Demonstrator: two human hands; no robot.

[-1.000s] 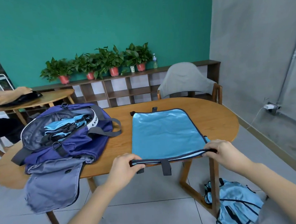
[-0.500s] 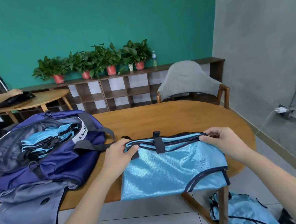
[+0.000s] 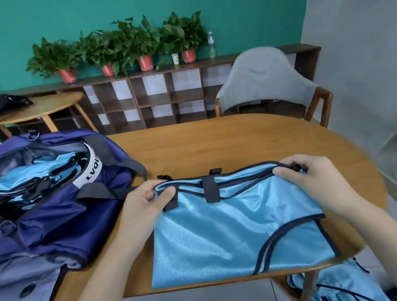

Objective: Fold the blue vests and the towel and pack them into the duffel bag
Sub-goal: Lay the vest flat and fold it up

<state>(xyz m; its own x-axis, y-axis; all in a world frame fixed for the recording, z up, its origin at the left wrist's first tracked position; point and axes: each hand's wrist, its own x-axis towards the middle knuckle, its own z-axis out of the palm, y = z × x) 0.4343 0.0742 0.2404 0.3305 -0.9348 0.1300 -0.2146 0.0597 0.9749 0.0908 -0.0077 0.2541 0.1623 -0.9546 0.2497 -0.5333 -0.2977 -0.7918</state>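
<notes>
A light blue vest with dark trim lies folded in half on the wooden table, its edges stacked at the far side. My left hand pinches the vest's far left corner. My right hand grips the far right corner. To the left stands the open purple duffel bag, with several folded blue vests inside. More blue vests lie in a heap on the floor at the lower right.
A grey cloth hangs over the table's left front edge under the bag. A grey-backed chair stands behind the table. A shelf with potted plants lines the green wall. A second table is at far left.
Both hands lifted the vest's near edge from the table's front and carried it over to the far edge, folding the vest in half. The view moved closer to the table.
</notes>
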